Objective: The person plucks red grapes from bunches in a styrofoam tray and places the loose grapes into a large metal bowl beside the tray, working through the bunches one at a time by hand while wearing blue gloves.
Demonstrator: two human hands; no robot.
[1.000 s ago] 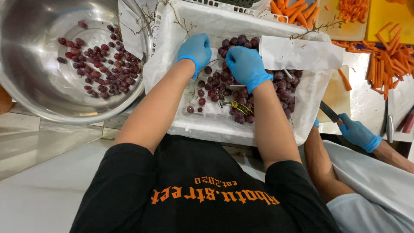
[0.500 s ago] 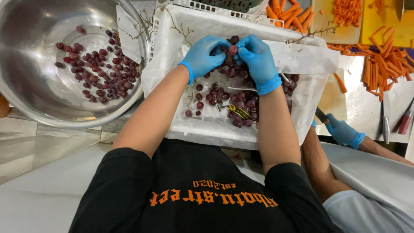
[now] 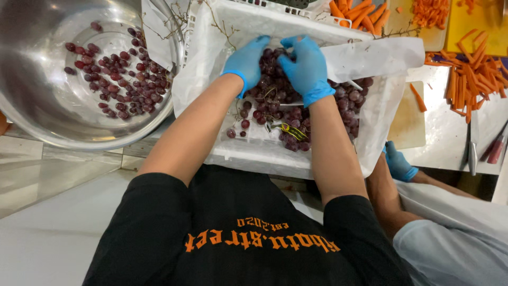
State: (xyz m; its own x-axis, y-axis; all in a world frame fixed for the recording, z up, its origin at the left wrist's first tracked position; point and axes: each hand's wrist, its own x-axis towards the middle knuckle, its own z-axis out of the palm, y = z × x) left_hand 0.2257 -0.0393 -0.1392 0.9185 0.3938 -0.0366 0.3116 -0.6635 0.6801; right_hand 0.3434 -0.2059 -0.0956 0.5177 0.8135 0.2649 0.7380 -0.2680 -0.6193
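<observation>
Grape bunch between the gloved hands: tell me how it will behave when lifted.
The grape bunch looks floppy, hanging on thin stems. Grapes probably detach readily; loose ones already lie in the crate. Being round, fallen grapes would likely roll.

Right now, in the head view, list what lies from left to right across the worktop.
Round steel bowl holding loose red grapes → left hand in a blue glove → right hand in a blue glove, both on a dark grape bunch → orange carrot sticks.
</observation>
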